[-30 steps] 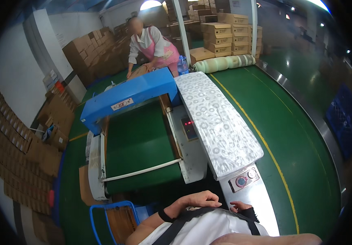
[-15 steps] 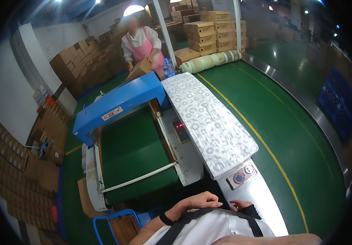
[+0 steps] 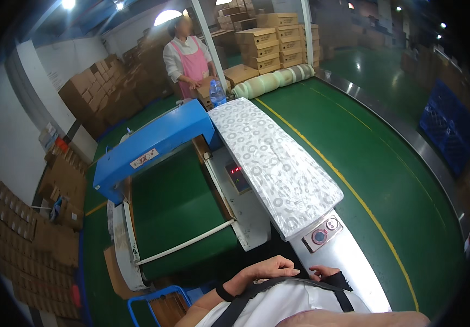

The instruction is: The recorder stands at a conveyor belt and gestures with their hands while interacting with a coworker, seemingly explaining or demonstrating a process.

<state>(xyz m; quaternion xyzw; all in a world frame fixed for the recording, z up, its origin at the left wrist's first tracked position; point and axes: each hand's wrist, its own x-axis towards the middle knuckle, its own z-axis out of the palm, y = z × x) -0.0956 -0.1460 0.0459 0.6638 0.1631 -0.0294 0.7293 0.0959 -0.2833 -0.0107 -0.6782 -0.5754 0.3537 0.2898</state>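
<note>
In front of my waist, my left hand [image 3: 274, 268] rests palm-inward with its fingers loosely curled; nothing shows in it. Just right of it, my right hand [image 3: 325, 271] has bent fingers slightly apart, and I see nothing in it. A black strap [image 3: 300, 283] crosses my white shirt right below both hands. Beyond them stands a conveyor machine with a green belt [image 3: 175, 201] and a blue arched housing [image 3: 153, 147]. To the belt's right lies a long cover wrapped in patterned silvery plastic [image 3: 276, 158], with a control panel [image 3: 322, 234] at its near end.
Across the machine a person in a pink apron [image 3: 194, 62] stands with hands at a cardboard box [image 3: 204, 91]. A water bottle [image 3: 217, 94] stands nearby. Stacked cartons [image 3: 259, 46] are behind. A blue-framed cart [image 3: 158, 305] is at my lower left; a white bar [image 3: 186, 242] spans the belt.
The person in the apron has straightened up and turned the head to the right; the cardboard box is lower and further right. My hands keep their pose. The view has shifted slightly.
</note>
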